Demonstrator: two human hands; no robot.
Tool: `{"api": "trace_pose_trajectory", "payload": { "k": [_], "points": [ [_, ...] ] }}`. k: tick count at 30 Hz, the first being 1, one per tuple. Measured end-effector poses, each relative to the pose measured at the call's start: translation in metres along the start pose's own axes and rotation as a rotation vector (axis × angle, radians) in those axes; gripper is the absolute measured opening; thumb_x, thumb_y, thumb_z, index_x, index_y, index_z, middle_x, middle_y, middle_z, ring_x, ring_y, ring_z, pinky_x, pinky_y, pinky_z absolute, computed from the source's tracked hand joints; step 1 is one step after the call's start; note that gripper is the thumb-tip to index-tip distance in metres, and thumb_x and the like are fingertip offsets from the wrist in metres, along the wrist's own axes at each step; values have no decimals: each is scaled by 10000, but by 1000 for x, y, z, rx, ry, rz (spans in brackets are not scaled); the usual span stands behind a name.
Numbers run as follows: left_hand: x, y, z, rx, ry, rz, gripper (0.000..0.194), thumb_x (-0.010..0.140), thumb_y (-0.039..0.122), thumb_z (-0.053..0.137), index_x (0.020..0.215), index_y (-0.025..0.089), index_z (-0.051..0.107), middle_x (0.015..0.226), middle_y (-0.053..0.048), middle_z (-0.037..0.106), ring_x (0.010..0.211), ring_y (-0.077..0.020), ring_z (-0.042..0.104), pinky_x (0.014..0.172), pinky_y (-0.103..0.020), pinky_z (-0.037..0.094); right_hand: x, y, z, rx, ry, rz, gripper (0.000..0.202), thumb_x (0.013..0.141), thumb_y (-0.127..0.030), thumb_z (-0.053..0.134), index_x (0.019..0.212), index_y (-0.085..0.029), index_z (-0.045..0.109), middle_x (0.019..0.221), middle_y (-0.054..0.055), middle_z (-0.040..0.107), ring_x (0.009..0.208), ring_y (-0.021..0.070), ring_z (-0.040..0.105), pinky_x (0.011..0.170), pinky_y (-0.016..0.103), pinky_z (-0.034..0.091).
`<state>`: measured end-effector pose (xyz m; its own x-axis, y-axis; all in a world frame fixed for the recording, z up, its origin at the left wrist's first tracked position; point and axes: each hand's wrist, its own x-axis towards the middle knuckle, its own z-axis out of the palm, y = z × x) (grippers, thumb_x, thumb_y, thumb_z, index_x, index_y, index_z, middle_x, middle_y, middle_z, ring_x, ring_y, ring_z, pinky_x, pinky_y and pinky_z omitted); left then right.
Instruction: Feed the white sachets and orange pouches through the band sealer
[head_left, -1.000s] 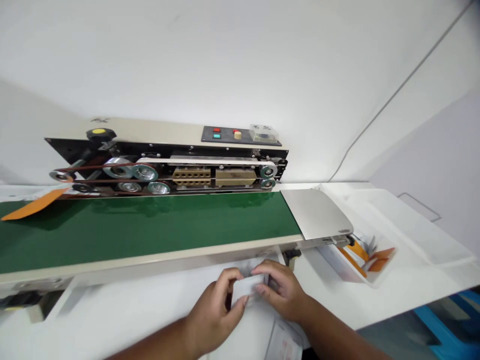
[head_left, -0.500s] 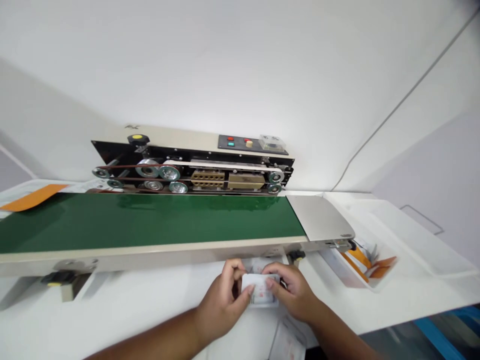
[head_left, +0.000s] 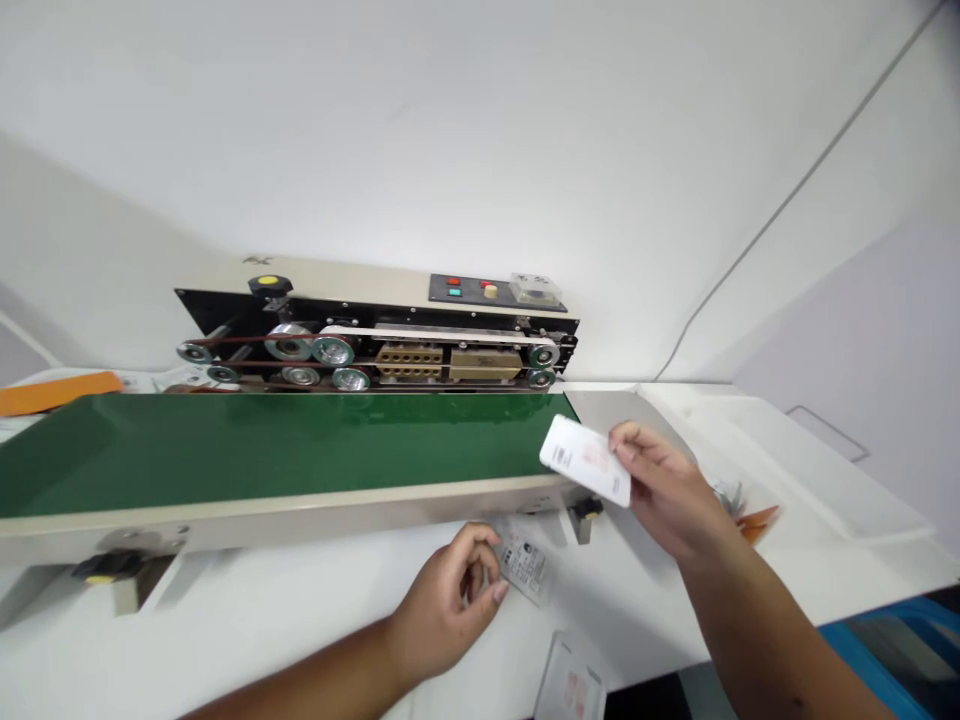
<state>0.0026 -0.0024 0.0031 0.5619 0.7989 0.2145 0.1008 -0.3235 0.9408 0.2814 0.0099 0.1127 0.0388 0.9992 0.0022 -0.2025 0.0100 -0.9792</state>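
My right hand (head_left: 660, 485) pinches one end of a white printed packet (head_left: 585, 458), held above the right end of the green belt (head_left: 300, 440) and its metal end plate (head_left: 626, 408). My left hand (head_left: 454, 600) is lower, over the white table, fingers curled with a gap between thumb and fingertips and nothing in them. Beside its fingertips lies a clear packet with dark print (head_left: 527, 562). Another white packet with red print (head_left: 571, 685) is at the bottom edge of the view.
The sealing machine (head_left: 375, 340), with wheels and buttons, stands behind the belt. A black knob (head_left: 589, 508) sits below the belt's right end. Orange pieces (head_left: 757, 523) lie at the right, near a white tray (head_left: 810, 470). Another orange piece (head_left: 60, 392) is at far left.
My right hand has moved up and right with the white packet, away from my left hand. My left hand has let go of it. The clear printed packet now shows more fully.
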Motion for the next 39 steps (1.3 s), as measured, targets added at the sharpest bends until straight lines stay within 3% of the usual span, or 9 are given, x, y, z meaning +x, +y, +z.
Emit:
{"api": "trace_pose_trajectory", "payload": {
  "k": [4,11,15,20,25,29,39],
  "points": [
    [0,-2,0,21,-5,7,230,931,252,558,1140,207,471,832,-2,611,639,-128,503,607,-252,413,20,-20,6,8,112,-115,345,786,-353,793,1054,-255,600,691,-16,629,532,120,548,448,217,385],
    [0,-1,-1,74,-24,46,157,925,261,568,1062,201,520,791,3,613,630,-129,507,608,-246,430,57,-22,8,-108,196,-192,321,729,-356,840,913,-201,628,724,17,673,676,168,693,494,216,477],
    [0,0,0,111,-19,42,114,887,191,576,999,199,552,762,8,614,625,-129,519,606,-240,432,72,-19,17,-158,155,-134,294,713,-330,838,876,-190,636,721,13,684,683,168,722,528,207,523],
    [0,3,1,138,-16,34,109,848,134,571,936,199,567,735,18,608,609,-124,524,593,-227,428,77,-17,29,-166,74,-62,282,725,-325,820,880,-186,630,953,84,767,675,150,721,530,210,536],
    [-1,3,2,161,-13,17,116,846,142,570,947,199,578,718,22,606,604,-128,527,588,-228,431,65,-14,31,-183,77,-53,270,746,-329,814,887,-179,639,926,90,778,680,147,720,577,219,557],
    [-1,2,2,178,-18,29,126,844,138,569,952,199,591,714,21,608,603,-130,530,591,-230,431,58,-12,32,-192,7,5,257,756,-332,808,876,-176,642,909,92,779,679,148,720,583,226,566],
    [-1,0,2,191,-14,53,98,864,147,554,938,198,593,688,27,584,598,-126,528,585,-226,427,78,-13,52,-166,-137,28,249,764,-330,792,883,-177,636,909,75,777,679,122,709,564,190,530]
  ]
}}
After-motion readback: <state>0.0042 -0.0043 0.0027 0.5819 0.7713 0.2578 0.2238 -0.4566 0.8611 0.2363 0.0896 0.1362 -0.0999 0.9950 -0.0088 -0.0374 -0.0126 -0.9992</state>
